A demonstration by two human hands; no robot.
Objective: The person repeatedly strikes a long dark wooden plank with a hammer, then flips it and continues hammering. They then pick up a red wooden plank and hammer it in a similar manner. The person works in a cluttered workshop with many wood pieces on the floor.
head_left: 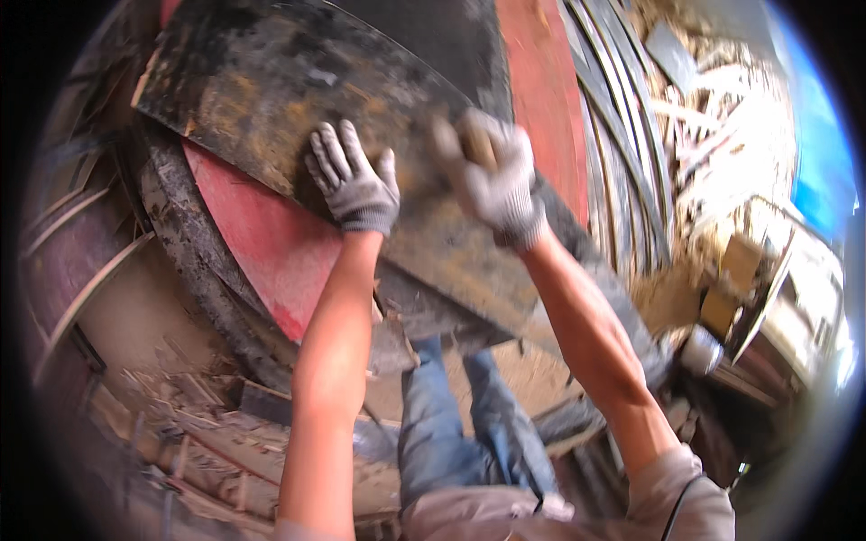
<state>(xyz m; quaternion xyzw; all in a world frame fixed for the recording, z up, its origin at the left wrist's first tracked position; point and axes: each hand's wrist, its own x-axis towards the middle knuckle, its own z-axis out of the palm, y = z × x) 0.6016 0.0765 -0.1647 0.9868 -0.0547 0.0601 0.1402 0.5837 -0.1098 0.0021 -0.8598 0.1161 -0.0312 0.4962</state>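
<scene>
A large dark board (pixel 262 99), stained with rusty brown patches, lies at a slant in front of me. My left hand (pixel 352 176), in a grey-white knit glove, rests flat on it with the fingers spread. Farther right, my right hand (pixel 494 171), gloved alike, is closed around a tool with a wooden handle (pixel 479 144). Motion smears that hand, and the tool's working end cannot be made out. Whether the tool touches the board I cannot tell.
Red-faced boards (pixel 262 225) stick out under the dark one, and another red strip (pixel 546 99) runs along its right. Long thin strips (pixel 622 135) are stacked beyond. Wood scraps (pixel 722 135) pile up at far right; more debris (pixel 216 442) covers the ground at lower left.
</scene>
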